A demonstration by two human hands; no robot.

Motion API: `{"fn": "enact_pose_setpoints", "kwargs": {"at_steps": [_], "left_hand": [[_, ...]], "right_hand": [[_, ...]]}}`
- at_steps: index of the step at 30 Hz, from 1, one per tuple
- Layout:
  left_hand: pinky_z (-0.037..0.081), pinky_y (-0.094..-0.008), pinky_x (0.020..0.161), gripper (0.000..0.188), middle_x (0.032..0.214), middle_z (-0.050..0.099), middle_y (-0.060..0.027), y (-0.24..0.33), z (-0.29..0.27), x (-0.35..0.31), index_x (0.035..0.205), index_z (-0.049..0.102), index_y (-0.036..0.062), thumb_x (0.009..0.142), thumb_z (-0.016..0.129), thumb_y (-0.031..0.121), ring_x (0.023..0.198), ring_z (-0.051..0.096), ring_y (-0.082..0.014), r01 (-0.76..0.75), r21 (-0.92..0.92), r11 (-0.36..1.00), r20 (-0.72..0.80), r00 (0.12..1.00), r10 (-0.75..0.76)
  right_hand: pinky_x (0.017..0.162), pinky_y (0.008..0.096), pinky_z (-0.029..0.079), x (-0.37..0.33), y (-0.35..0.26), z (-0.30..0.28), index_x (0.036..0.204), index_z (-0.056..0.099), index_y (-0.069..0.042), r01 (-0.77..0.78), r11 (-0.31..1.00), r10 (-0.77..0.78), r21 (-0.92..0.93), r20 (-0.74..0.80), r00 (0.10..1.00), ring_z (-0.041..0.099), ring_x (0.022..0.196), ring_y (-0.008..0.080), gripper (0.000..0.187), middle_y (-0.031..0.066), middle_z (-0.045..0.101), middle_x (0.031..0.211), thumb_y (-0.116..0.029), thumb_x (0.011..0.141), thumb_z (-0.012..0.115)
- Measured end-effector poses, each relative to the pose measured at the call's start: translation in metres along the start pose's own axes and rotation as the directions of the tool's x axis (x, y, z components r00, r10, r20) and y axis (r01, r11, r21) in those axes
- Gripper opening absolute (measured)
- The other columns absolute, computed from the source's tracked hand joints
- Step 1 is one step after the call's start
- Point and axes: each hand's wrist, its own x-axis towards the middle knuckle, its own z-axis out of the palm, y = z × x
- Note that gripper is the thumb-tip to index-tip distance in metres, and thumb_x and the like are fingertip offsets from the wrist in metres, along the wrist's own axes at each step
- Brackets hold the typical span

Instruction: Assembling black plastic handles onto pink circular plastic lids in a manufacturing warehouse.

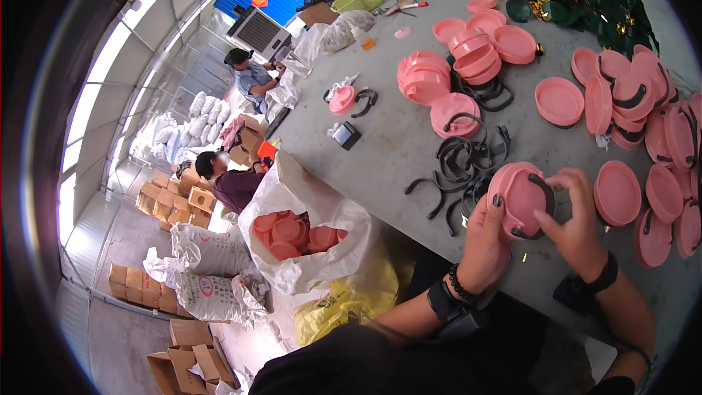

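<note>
While the pink lid (pixel 515 201) sits between them, the left hand (pixel 485 240) grips it, the right hand (pixel 578 223) its handle (pixel 548 197).

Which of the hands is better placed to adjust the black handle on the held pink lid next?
Probably the right hand: its thumb and fingers are at the black handle, while the left hand holds the pink lid from the opposite side.

Grey tabletop (pixel 523 137): open lane — between black handles (pixel 455 164) at left and pink containers (pixel 616 193) at right
Far middle: pink stack (pixel 424 86) — in the way
Far right: green heap (pixel 638 20) blocks passage
</note>
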Motion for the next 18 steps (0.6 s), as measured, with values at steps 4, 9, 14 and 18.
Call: {"fn": "enact_pose_setpoints", "kwargs": {"at_steps": [4,9,14,18], "left_hand": [[0.048,-0.0263,0.079,0.04,0.109,0.058,-0.0052,0.001,0.003,0.002,0.12,0.047,0.0019,0.095,0.044,0.033,0.092,0.057,-0.0104,0.007,0.068,0.998,-0.024,1.0,-0.006],[0.045,-0.035,0.088,0.049,0.119,0.053,-0.0102,-0.001,-0.005,0.002,0.125,0.042,-0.0001,0.094,0.041,0.038,0.105,0.054,-0.0193,0.05,0.114,0.992,-0.03,0.998,-0.047],[0.043,-0.0357,0.09,0.049,0.122,0.05,-0.011,-0.002,0.0,0.0,0.127,0.039,0.0003,0.095,0.04,0.037,0.11,0.051,-0.0201,0.017,0.132,0.991,-0.017,1.0,-0.014],[0.042,-0.0363,0.092,0.049,0.123,0.05,-0.0108,-0.004,0.002,-0.003,0.127,0.039,-0.0001,0.094,0.041,0.037,0.111,0.051,-0.0206,-0.017,0.116,0.993,-0.024,1.0,0.02]], "right_hand": [[0.059,0.0244,0.038,-0.004,0.018,0.011,0.099,0.052,-0.002,-0.243,0.934,0.236,0.262,0.06,0.97,0.046,0.067,0.0108,0.026,0.0046,0.047,0.075,-0.003,0.076,0.063],[0.053,0.0206,0.033,-0.005,0.023,0.014,0.104,0.052,-0.003,-0.388,0.84,0.352,0.38,0.163,0.922,0.038,0.059,0.0045,0.023,-0.0004,0.037,0.064,-0.001,0.081,0.057],[0.051,0.0221,0.033,-0.007,0.017,0.01,0.119,0.05,-0.003,-0.284,0.906,0.247,0.313,0.154,0.957,0.033,0.056,0.006,0.036,-0.0011,0.035,0.063,-0.001,0.084,0.052],[0.053,0.0219,0.035,-0.01,0.011,0.009,0.123,0.05,-0.003,-0.299,0.894,0.271,0.333,0.128,0.954,0.035,0.057,0.0061,0.039,-0.0004,0.039,0.065,-0.001,0.084,0.051]]}}
